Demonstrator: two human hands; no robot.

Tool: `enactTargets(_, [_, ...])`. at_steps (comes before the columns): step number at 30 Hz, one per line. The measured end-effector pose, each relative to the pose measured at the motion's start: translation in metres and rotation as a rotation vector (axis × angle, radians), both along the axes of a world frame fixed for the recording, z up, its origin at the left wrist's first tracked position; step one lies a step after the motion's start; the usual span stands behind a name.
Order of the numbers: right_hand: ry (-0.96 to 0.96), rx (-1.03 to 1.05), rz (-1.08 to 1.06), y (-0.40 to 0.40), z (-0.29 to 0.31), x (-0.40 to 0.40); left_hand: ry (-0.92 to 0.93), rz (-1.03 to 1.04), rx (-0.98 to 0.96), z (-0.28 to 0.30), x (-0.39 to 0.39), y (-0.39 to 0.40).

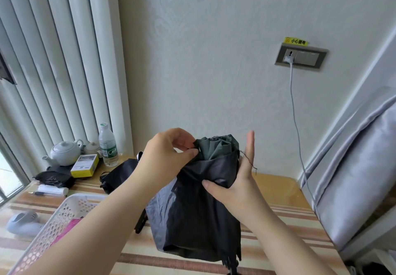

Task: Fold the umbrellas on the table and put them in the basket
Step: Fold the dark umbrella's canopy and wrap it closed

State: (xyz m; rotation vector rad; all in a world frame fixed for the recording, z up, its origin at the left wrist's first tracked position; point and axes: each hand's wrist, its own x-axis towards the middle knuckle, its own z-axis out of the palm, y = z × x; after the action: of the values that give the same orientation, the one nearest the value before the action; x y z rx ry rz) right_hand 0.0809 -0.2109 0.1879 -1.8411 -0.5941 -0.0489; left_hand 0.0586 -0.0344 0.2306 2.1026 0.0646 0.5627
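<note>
A collapsed black umbrella (192, 217) with a grey-green lining stands upright above the striped table (285, 214). My left hand (169, 157) pinches a fold of its canopy near the top. My right hand (237, 180) holds the bundle from the right, thumb pressed across the black fabric, fingers straight behind it. A white perforated basket (62, 217) sits at the lower left with something pink (68, 228) inside. Another black umbrella (120, 174) lies on the table behind my left arm.
A white teapot (64, 152), yellow box (84, 165), water bottle (108, 146) and dark cloth (53, 177) stand at the table's back left. A white roll (52, 189) and pale device (23, 223) lie at the left. A charger cable (296, 129) hangs from the wall socket.
</note>
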Motion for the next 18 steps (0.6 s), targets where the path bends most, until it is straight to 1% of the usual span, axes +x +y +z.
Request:
enactTargets(3, [-0.04,-0.051,0.055,0.002,0.005,-0.003,0.013,0.016,0.055,0.0,0.0,0.001])
enactTargets(6, [-0.028,-0.068,0.085,0.0,0.002,-0.004,0.079,-0.038,0.103,0.0,-0.003,0.004])
enactTargets(10, [-0.045,-0.088,0.067,-0.002,-0.003,-0.005,0.115,-0.087,0.065,-0.001,-0.006,0.007])
enactTargets(13, [-0.023,-0.092,0.053,-0.003,-0.006,-0.004,0.079,-0.093,0.024,0.001,-0.011,0.004])
enactTargets(18, [0.001,-0.107,0.057,0.0,-0.005,-0.001,0.007,-0.18,-0.074,0.011,-0.022,-0.003])
